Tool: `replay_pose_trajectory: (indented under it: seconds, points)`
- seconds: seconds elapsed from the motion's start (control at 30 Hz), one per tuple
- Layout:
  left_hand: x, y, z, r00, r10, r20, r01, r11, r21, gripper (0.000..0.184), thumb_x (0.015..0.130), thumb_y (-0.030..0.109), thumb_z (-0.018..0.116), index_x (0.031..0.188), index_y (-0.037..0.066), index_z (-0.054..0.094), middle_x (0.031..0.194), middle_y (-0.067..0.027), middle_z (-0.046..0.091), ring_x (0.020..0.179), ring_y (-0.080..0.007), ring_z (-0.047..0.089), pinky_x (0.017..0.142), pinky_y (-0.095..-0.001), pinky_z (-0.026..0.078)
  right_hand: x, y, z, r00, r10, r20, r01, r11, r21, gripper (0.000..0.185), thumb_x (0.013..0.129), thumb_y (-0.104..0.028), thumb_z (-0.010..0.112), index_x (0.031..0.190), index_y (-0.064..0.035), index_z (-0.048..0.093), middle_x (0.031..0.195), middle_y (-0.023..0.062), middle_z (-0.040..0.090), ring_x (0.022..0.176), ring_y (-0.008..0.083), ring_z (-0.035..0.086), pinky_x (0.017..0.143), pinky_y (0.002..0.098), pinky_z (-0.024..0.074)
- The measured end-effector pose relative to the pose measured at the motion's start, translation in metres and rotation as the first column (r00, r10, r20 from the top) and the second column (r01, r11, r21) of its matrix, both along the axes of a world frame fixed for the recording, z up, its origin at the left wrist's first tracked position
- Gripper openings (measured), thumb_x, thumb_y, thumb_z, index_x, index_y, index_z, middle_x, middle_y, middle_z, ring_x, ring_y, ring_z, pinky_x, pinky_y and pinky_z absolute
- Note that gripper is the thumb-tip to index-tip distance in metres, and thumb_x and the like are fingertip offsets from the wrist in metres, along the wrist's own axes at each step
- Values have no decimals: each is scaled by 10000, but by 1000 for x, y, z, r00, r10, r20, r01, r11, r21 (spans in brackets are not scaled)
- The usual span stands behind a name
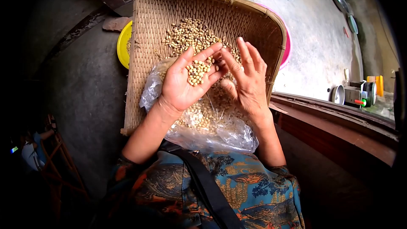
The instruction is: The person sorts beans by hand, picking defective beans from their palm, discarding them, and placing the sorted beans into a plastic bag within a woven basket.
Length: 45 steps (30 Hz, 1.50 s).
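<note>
My left hand (180, 82) is palm up and slightly cupped, with a small heap of pale tan beans (197, 72), a few of them dark, resting in it. Beside its fingertips is my right hand (250, 74), fingers stretched and apart, its index finger close to the beans at the left fingers. Both hands are over a woven bamboo winnowing basket (146, 38). A loose pile of beans (190, 36) lies on the weave beyond my hands. Nearer my body, a clear plastic bag (231, 133) of similar beans sits in the basket, partly covered by my hands and forearms.
Under the basket's left edge shows a yellow basin (124, 44); a pink basin (288, 51) shows at its right. A wooden ledge (339, 131) runs along the right. Farther off are a metal bowl (338, 94) and a person seated at lower left (36, 152).
</note>
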<state>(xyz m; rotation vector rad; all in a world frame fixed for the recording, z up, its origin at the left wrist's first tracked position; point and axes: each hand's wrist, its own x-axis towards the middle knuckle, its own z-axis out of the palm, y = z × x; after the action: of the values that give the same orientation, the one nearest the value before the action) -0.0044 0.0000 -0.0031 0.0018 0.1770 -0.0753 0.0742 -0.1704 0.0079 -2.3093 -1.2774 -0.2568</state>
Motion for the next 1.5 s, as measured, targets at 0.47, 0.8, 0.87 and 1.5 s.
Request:
replay_pose_trajectory:
  seconds: [0.47,0.8,0.87,1.5]
  points:
    - [-1,2,-1,1000,-6,2,6,1000,-1,625,1050,377,331,1462,-91,290,1483,-233,383,1381,-301,374,1192,-446,237,-12,4,3,999,35,31,-32,993,-110,617,917,-631,433,1424,-285,496,1536,134,348,1379,355,323,1096,490,253]
    - [3,1,-1,1000,22,17,-22,999,-34,656,1039,390,373,1460,-104,279,1410,-240,451,1338,-309,418,1182,-441,265,1,1,-5,1000,-28,4,29,997,-73,626,914,-581,492,1434,-231,487,1543,142,333,1375,358,323,1076,504,262]
    - [3,2,1,1000,23,2,-23,1000,6,655,1039,391,373,1460,-102,280,1408,-238,455,1324,-307,436,1171,-440,286,-4,4,-1,1000,-15,-20,14,998,-65,629,911,-584,495,1430,-228,489,1542,140,335,1371,358,330,1079,513,262]
    - [-1,-2,9,996,5,-91,11,984,179,605,1042,410,320,1401,-59,450,1451,-141,475,1350,-247,399,1154,-400,270,-3,32,32,938,147,-314,-115,986,121,310,785,-3,710,1082,-2,623,930,141,631,795,307,666,664,372,543]
